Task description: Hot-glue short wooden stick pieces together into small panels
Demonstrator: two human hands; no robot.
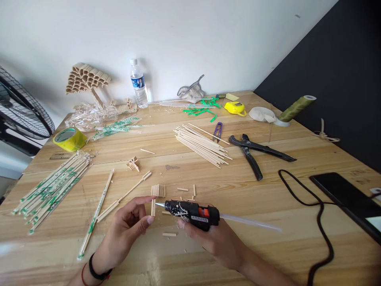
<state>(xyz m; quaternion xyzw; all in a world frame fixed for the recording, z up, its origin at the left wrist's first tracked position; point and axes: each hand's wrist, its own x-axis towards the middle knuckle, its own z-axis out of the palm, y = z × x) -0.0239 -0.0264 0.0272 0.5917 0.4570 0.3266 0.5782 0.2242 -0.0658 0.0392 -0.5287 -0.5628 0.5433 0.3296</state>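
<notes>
Between thumb and forefinger, my left hand [131, 222] pinches a small piece of short wooden sticks [153, 207] by its two ends, upright. My right hand [217, 242] grips a black hot glue gun [193, 212] with an orange switch. The gun's metal nozzle [160, 205] points left and reaches the side of the stick piece; whether it touches cannot be made out. A clear glue stick [251, 222] juts from the gun's back. Just behind my left fingertips lies a row of short sticks [159, 190] side by side. Cut stick bits [169, 234] are scattered around.
Loose chopsticks [202, 145], black cutters [253, 151] and purple snips [218, 131] lie beyond my right hand. Wrapped chopsticks [56, 186] and yellow tape [70, 139] sit left. A bottle [139, 85] and a stick-built tree shape [87, 79] stand behind. A black cable [320, 222] runs at right.
</notes>
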